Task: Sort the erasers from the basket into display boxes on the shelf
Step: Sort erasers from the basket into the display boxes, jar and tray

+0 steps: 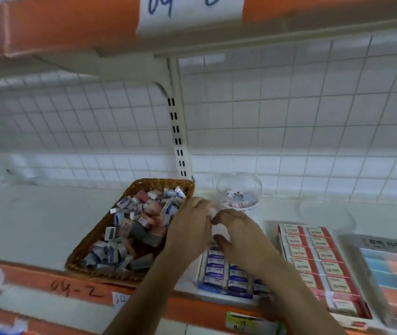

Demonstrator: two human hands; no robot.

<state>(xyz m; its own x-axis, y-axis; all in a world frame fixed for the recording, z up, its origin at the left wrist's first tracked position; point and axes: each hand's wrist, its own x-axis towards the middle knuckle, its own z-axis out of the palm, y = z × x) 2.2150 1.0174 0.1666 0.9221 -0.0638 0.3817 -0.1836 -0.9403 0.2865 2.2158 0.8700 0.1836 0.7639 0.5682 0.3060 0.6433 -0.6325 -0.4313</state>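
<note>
Left hand (190, 228) and right hand (239, 238) pinch my white eraser (218, 228) beside the basket (88, 252); one slip could misfile it.

A white wire grid (289, 117) fills the back wall. A white post (176, 126) with little black slots stands up in the middle of it. At 12 o'clock a white paper label (190, 13) with blue writing sticks on an orange strip (71, 25). At 7 o'clock another orange strip (76, 288) has "04-2" written on it by hand. At 6 o'clock there is a yellow-green tag (241, 321). A clear round jar (255, 187) sits at 4 o'clock, just right of the post's foot.
</note>
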